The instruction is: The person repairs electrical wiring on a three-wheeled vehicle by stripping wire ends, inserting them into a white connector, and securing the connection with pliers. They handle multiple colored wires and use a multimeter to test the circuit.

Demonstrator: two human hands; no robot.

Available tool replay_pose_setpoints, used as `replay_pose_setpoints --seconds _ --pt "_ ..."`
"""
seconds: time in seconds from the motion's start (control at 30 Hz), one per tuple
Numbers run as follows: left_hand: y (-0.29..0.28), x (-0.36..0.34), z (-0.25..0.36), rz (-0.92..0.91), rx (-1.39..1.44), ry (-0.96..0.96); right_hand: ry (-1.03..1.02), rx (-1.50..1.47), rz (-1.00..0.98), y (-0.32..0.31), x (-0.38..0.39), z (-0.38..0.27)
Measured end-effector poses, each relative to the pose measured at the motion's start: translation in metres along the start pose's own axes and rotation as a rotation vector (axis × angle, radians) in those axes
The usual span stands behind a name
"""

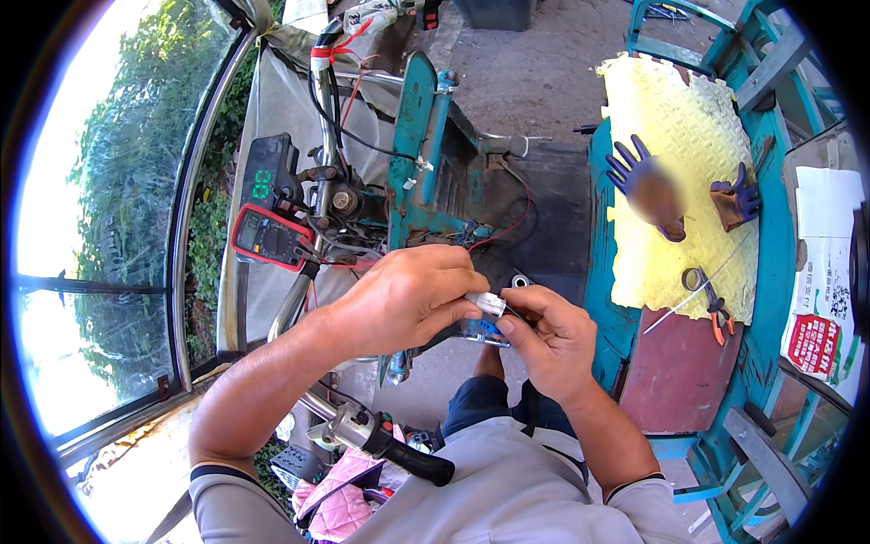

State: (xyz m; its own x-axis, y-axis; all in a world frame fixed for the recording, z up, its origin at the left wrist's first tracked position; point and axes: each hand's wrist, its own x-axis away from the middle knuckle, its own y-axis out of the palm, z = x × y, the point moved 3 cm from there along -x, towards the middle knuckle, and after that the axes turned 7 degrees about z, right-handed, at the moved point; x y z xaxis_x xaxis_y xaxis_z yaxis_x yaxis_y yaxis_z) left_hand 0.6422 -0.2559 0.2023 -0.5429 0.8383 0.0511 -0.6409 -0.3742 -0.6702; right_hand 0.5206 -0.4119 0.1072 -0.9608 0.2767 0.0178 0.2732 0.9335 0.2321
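Floor (553, 100), dark tub (496, 13), hands (555, 343) gripping white connector (488, 304)

Bright daylight comes through the window (118, 218), bleaching its left side white; fisheye distortion bends straight edges near the black rim, and a blurred patch covers one glove (649, 185).

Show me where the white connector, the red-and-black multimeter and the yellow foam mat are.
White connector (489, 304): head view, on its white housing.
Red-and-black multimeter (271, 238): head view, middle of its front face.
Yellow foam mat (702, 152): head view, on a bare part of its textured surface.
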Motion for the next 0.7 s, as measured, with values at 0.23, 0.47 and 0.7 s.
replay_pose_setpoints --seconds 0.23,0.47,0.7 --pt "0.0 0.002 -0.003 -0.051 -0.018 0.049 -0.073 0.087 -0.081 0.004 0.001 -0.003" --pt "-0.016 -0.007 0.021 0.232 -0.271 0.092 0.174 -0.218 0.0 0.018 -0.003 -0.002" --pt "0.005 0.054 0.065 0.03 -0.4 -0.333 0.239 -0.264 -0.044 0.011 -0.006 -0.006"
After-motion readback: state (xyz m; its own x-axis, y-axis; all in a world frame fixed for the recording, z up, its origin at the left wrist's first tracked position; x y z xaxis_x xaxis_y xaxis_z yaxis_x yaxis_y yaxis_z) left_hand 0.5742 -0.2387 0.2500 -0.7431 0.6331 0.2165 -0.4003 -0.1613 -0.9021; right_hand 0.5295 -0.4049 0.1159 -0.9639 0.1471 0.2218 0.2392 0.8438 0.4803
